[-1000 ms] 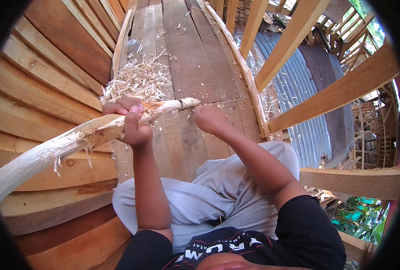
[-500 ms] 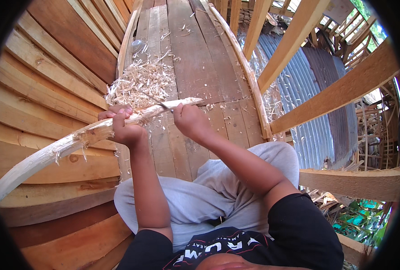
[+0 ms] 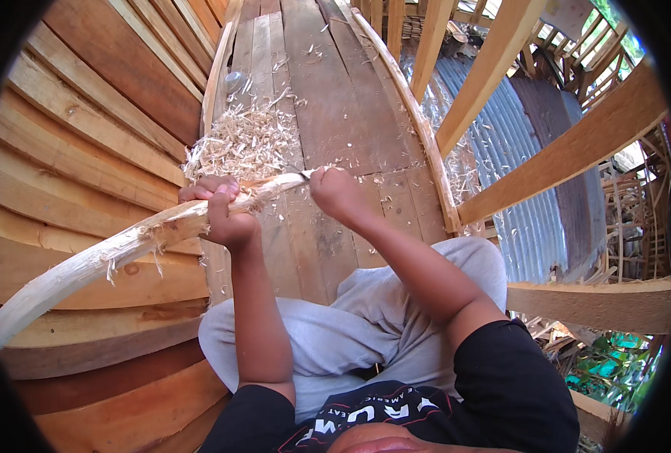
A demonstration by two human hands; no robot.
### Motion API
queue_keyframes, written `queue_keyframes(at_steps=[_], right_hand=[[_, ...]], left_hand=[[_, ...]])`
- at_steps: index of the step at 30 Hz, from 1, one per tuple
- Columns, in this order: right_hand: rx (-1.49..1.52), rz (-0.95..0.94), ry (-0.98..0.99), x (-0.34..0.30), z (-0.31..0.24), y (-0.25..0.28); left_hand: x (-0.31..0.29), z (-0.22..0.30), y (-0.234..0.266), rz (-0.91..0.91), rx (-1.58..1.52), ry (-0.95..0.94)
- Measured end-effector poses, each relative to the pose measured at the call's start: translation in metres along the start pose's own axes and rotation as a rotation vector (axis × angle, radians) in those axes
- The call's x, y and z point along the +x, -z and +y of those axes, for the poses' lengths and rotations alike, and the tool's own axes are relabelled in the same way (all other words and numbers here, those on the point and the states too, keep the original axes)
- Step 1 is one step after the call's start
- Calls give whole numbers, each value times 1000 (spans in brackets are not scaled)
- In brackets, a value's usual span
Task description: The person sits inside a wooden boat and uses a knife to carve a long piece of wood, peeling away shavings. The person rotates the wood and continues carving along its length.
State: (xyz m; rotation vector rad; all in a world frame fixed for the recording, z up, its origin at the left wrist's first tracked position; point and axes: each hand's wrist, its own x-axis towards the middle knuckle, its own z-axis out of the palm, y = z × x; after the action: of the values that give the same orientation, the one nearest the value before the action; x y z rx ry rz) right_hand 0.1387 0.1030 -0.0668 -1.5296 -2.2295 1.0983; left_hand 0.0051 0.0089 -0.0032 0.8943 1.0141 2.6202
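Observation:
A long, pale, peeled wooden pole point(image 3: 79, 270) slants across my front, from the lower left up to my hands, with frayed fibres along it. My left hand point(image 3: 228, 215) is wrapped round the pole near its far part. My right hand point(image 3: 340, 198) is closed at the pole's right end, on a knife whose dark blade point(image 3: 298, 173) lies against the wood. The knife's handle is hidden in my fist, and the pole's tip is mostly covered by that hand.
Wood shavings point(image 3: 245, 140) lie heaped on the plank floor point(image 3: 335, 113), with a small clear cup point(image 3: 235, 81) beyond them. A board wall point(image 3: 86, 200) rises close on the left. Wooden rails point(image 3: 569, 158) stand on the right, above corrugated metal sheets point(image 3: 494, 143).
My right hand has slid rightward along the pole with the knife, toward its tip. My left hand and the pole have shifted slightly right in view, the grip unchanged.

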Motion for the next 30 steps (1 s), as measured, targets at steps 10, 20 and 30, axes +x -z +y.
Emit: queue_keyframes(at_steps=[10, 20, 30], right_hand=[[-7, -24, -43, 4, 10, -3], [-62, 58, -86, 27, 47, -15], [-71, 47, -64, 20, 45, -9]], left_hand=[[1, 2, -1, -30, 23, -2], [5, -2, 4, -39, -33, 14], [0, -3, 0, -52, -34, 1]])
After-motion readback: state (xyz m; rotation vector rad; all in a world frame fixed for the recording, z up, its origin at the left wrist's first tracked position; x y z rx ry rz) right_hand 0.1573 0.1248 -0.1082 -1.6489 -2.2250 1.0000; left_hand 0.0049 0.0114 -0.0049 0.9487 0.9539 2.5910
